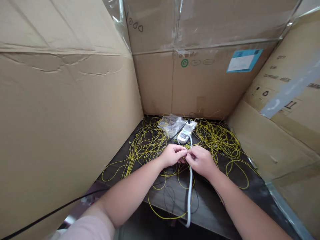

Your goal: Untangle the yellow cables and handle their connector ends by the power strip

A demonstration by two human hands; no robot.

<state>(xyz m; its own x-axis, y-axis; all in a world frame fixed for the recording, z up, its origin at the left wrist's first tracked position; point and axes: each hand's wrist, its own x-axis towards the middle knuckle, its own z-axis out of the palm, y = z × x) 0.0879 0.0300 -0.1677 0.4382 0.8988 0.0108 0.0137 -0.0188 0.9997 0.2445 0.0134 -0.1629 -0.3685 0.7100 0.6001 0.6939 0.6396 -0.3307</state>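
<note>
My left hand (173,155) and my right hand (200,160) meet over the middle of the dark table, fingertips pinched together. Whatever lies between the fingers is too small to make out; thin yellow wire (178,176) loops down just below them. Right behind the hands lies a white power strip (185,135) with a black plug in its far end. Its thick white cord (190,196) runs under my right hand and hangs over the front edge. Tangled yellow wires spread to the left (142,143) and right (220,138).
Tall cardboard boxes wall in the table at the left (70,110), back (160,83) and right (280,140). A crumpled clear plastic bag (171,124) lies beside the power strip. A black cable (57,209) crosses the lower left, and the table's front edge (200,221) is near my forearms.
</note>
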